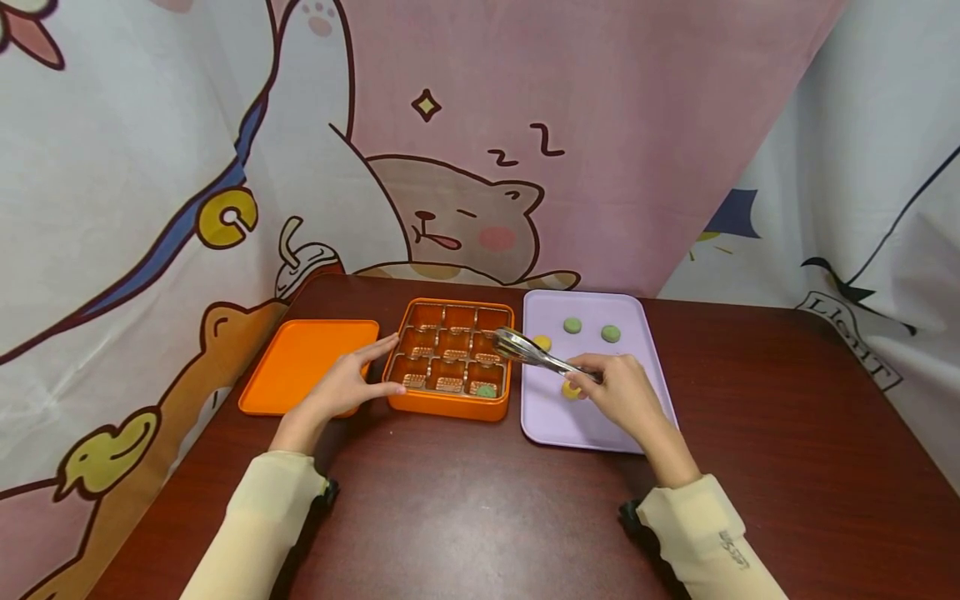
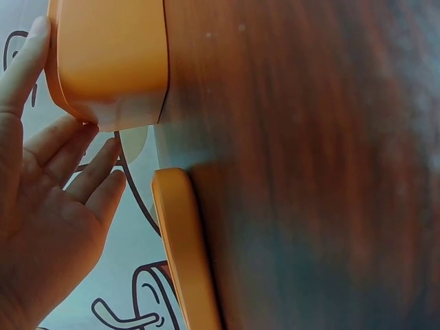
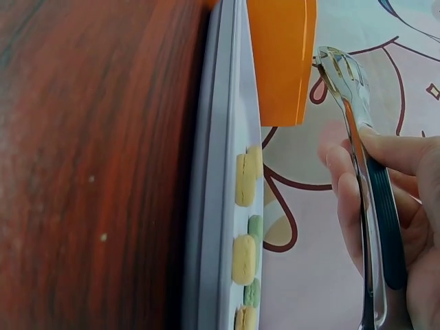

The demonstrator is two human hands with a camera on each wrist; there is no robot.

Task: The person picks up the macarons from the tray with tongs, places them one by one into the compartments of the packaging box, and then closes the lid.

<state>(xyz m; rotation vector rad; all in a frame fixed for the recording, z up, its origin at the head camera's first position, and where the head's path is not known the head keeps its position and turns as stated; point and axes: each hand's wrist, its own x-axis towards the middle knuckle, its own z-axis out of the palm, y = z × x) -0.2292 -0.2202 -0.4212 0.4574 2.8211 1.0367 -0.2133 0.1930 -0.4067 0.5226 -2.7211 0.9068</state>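
Head view, box: orange box [image 1: 447, 403] on the bench [image 1: 465, 500], its insert divided into nine compartments; one green macaron [image 1: 486, 391] lies in the near right compartment.
Head view, lid: orange lid [image 1: 307, 358] lies left of the box, flat.
Head view, tray: purple tray [image 1: 600, 429] just right of the box, with two green macarons [image 1: 572, 325] in its far half; yellow macarons [image 1: 542, 342] also present, one partly covered by the right hand [image 1: 618, 392].
Head view, left hand: left hand [image 1: 345, 383] has fingers spread and extended, touching the box's left side — judged a brace, not a grip.
Head view, tongs: tongs [image 1: 542, 358] gripped in the right hand, tips over the box's right edge.
Left wrist view, contact: fingertips meet the box wall; light support appears sufficient, since squeezing could tilt it.
Right wrist view, grip: thumb and fingers curled about the tongs; no macaron can be made out between the tips.
Right wrist view, macarons: several lie flat on the tray; best pinched across their sides with even, gentle pressure — shells may crack — and lifted clear of the box rim.
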